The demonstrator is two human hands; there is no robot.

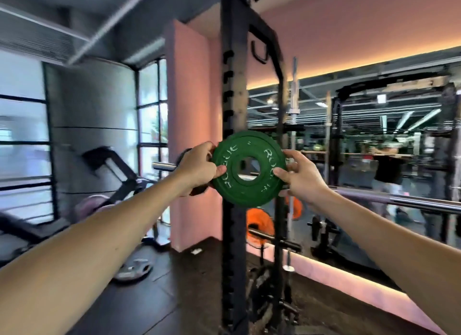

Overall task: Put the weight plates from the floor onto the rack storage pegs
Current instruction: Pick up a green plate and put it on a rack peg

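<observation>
Both hands gripped the green weight plate by its rim: left hand, right hand, fingers curled. It stood upright, face toward the camera.

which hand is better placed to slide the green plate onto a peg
Neither clearly: the left hand and right hand grip opposite edges of the green plate, held in front of the rack upright. Likely both guide it.
</observation>
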